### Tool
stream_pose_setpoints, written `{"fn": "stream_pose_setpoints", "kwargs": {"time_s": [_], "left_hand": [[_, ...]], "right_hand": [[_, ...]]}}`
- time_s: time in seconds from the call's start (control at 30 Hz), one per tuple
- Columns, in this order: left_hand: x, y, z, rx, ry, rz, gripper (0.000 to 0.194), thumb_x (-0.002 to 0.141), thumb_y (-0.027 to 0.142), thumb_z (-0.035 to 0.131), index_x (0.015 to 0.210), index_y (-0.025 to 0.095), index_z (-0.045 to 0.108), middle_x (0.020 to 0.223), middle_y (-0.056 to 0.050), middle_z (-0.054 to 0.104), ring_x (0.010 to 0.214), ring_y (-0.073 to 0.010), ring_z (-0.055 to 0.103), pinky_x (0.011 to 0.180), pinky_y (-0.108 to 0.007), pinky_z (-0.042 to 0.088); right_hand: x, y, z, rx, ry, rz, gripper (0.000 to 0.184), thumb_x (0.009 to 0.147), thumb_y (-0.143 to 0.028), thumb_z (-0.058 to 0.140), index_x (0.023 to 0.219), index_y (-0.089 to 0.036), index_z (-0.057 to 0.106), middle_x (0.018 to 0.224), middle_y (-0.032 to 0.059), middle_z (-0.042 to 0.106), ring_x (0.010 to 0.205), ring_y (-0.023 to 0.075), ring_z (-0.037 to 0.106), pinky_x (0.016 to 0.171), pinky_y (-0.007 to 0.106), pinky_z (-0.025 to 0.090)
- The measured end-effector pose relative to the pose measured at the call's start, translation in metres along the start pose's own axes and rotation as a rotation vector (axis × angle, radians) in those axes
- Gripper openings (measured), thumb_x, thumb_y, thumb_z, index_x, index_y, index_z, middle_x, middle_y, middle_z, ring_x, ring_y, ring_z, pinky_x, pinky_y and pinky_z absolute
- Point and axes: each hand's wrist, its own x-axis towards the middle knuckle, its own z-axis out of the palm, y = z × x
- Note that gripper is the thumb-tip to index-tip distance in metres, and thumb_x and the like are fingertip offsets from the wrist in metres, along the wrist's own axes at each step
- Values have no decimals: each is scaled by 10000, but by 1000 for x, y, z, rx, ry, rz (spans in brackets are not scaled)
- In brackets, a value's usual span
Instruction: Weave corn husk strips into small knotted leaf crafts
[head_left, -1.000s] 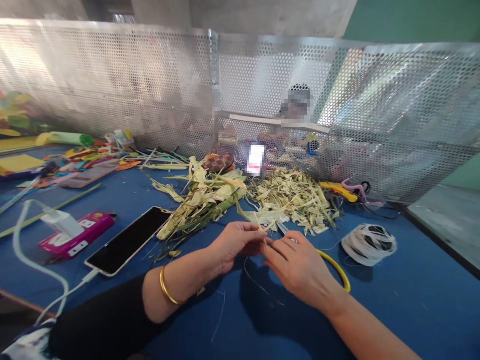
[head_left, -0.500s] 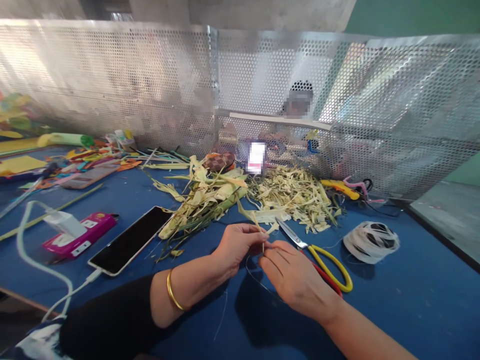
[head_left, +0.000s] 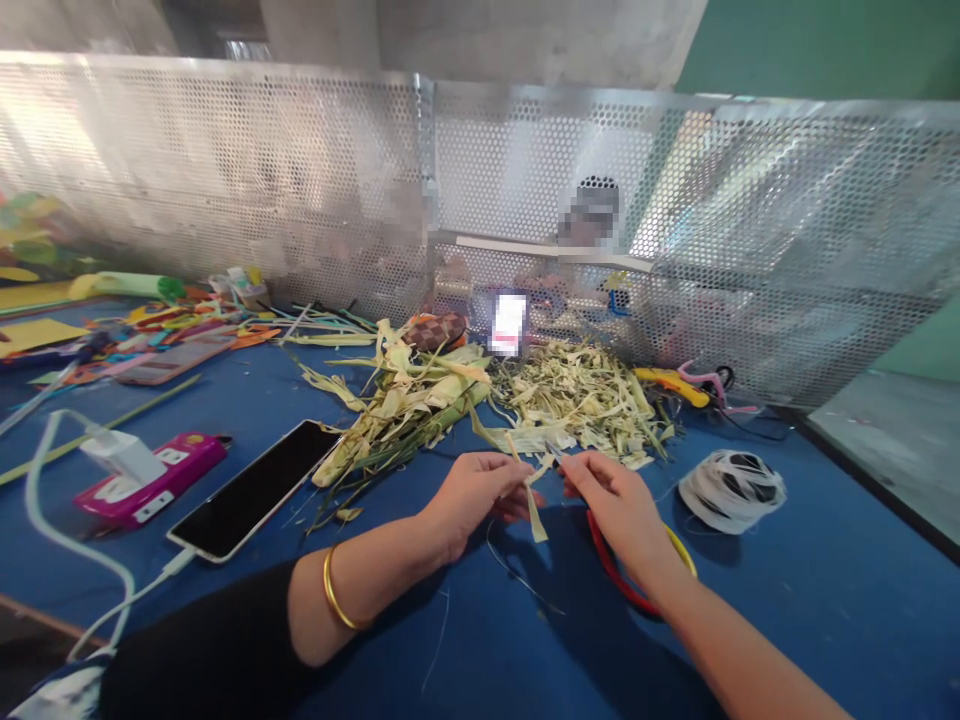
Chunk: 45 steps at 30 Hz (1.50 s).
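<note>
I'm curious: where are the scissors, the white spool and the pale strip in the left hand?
Scissors (head_left: 609, 569): head view, on the red handle.
White spool (head_left: 718, 496): head view, wound string.
Pale strip (head_left: 537, 520): head view, dangling lower end.

Left arm (head_left: 394, 560): plain black sleeve (head_left: 214, 635), slim smooth gold bangle (head_left: 331, 591) just past cuff

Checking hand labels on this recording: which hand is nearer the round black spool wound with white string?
Right. The right hand is left of the spool, apart from it; the left hand is farther left, holding a pale flat strip.
</note>
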Motion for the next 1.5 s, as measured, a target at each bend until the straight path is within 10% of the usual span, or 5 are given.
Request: {"fn": "stream_pose_setpoints", "kwargs": {"time_s": [0.5, 0.73, 1.1, 1.23, 1.5], "left_hand": [[4, -6, -3, 112, -57, 15, 265, 630, 353, 726, 746, 120, 678, 558, -26, 647, 500, -114, 595, 547, -227, 452], [-1, -7, 1, 223, -116, 28, 216, 664, 326, 673, 624, 114, 673, 573, -33, 654, 485, -93, 569, 530, -208, 433], [-3, -4, 0, 243, -221, -54, 245, 665, 365, 683, 643, 121, 667, 657, -59, 696, 524, -90, 592, 500, -178, 405], [0, -4, 2, 68, -115, -77, 287, 720, 397, 652, 803, 123, 667, 734, -88, 713, 541, -105, 622, 492, -183, 413], [0, -4, 1, 65, -88, -71, 272, 752, 377, 637, 867, 133, 670, 786, -88, 715, 579, -112, 648, 500, -175, 419]], "right_hand": [[-1, 2, 14, 444, -55, 144, 267, 689, -407, 649, 566, -183, 570, 527, -23, 542, 560, 130, 477, 594, 268, 387], [3, -2, 5, 111, -105, -40, 225, 729, -364, 614, 853, -200, 707, 893, 50, 706, 859, 217, 604, 790, 325, 437], [-2, -5, 13, 142, -58, -97, 180, 738, -330, 588, 641, -194, 655, 699, 23, 660, 712, 178, 587, 679, 283, 447], [6, 0, 1, 189, 56, -6, 326, 753, -468, 590, 896, -191, 685, 881, 66, 699, 834, 218, 606, 750, 323, 455], [5, -2, 2, 302, -144, 254, 395, 631, -551, 665, 592, -169, 574, 527, -10, 562, 520, 132, 521, 546, 259, 368]]}}
